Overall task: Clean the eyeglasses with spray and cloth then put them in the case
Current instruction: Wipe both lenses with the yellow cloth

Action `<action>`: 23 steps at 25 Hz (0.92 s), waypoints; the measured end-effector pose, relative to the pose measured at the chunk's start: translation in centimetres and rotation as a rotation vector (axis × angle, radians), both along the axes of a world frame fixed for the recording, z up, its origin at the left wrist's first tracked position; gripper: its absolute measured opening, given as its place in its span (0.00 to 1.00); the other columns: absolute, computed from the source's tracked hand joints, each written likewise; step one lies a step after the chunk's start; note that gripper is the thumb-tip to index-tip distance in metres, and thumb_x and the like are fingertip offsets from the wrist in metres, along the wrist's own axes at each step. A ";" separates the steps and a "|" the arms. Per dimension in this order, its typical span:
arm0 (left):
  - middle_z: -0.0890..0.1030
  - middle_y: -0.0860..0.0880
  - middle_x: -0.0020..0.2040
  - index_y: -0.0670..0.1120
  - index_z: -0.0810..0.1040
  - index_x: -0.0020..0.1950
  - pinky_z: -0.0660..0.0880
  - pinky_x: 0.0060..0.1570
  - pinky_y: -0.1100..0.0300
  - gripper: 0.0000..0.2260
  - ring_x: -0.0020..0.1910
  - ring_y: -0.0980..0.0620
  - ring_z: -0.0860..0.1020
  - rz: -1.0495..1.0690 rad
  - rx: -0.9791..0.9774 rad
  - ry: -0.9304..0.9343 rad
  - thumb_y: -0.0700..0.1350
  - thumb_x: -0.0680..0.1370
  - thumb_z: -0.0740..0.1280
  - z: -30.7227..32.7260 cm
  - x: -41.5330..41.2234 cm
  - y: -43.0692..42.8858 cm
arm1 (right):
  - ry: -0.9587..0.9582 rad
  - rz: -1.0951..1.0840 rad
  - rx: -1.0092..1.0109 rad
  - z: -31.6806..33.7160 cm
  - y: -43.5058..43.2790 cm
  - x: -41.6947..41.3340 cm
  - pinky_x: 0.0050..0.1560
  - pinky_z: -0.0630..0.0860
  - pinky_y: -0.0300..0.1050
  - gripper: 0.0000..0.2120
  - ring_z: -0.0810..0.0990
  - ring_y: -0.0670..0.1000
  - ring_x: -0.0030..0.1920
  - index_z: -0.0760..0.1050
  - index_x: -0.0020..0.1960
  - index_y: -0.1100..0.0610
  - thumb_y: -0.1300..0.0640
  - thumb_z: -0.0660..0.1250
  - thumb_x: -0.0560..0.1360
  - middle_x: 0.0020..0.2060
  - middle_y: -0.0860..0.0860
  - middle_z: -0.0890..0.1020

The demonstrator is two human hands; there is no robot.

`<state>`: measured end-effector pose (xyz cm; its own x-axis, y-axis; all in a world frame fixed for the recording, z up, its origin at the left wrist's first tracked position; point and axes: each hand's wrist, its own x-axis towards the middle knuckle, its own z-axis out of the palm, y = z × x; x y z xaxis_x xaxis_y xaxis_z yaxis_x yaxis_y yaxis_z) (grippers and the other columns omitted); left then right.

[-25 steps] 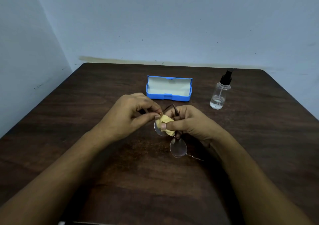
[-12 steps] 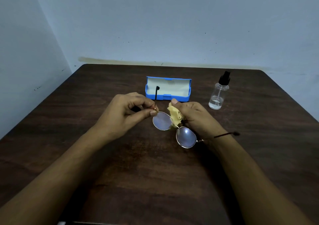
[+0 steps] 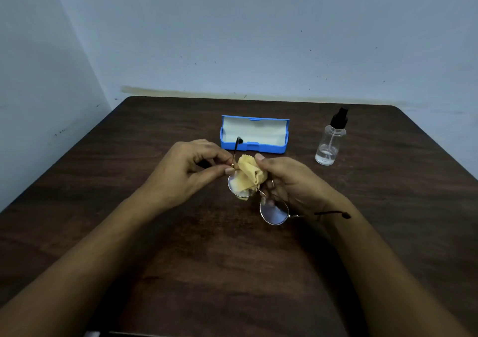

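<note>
Wiping resumes: within the last half second the yellow cloth [image 3: 249,175] has moved from behind the bridge onto the lens nearer the left hand [image 3: 186,173], so cleaning appears to be under way and casing not yet begun. The left hand pinches the frame's corner hinge between thumb and forefinger; the right hand [image 3: 292,184] grips the bunched cloth against that lens. The eyeglasses [image 3: 274,211], round-lensed with thin gold rims and dark temple tips, are held unfolded above the table [image 3: 129,233], just in front of the open blue case [image 3: 254,140].
</note>
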<state>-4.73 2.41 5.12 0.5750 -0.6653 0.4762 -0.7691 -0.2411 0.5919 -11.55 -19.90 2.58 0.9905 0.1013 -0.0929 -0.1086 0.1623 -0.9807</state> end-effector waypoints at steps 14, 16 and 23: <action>0.86 0.55 0.47 0.46 0.87 0.51 0.80 0.44 0.51 0.05 0.48 0.53 0.82 -0.011 -0.005 -0.022 0.44 0.77 0.74 0.0 -0.1 -0.3 | 0.040 0.275 0.025 0.1 -1.0 -1.2 0.53 0.77 0.52 0.20 0.80 0.63 0.53 0.78 0.62 0.71 0.54 0.66 0.81 0.57 0.70 0.81; 0.86 0.55 0.46 0.47 0.87 0.51 0.80 0.44 0.51 0.06 0.48 0.53 0.82 -0.014 0.014 -0.037 0.45 0.77 0.73 0.1 -0.1 -0.3 | 0.035 0.312 -0.008 0.2 -0.9 -1.3 0.56 0.77 0.53 0.15 0.80 0.62 0.52 0.79 0.60 0.70 0.58 0.67 0.81 0.54 0.68 0.82; 0.84 0.53 0.47 0.48 0.87 0.53 0.82 0.42 0.50 0.06 0.48 0.53 0.83 -0.028 0.044 -0.031 0.46 0.77 0.74 -0.1 -0.1 -0.7 | 0.003 0.150 -0.095 0.1 0.0 -1.1 0.32 0.75 0.36 0.04 0.82 0.46 0.32 0.80 0.47 0.65 0.63 0.73 0.75 0.36 0.55 0.85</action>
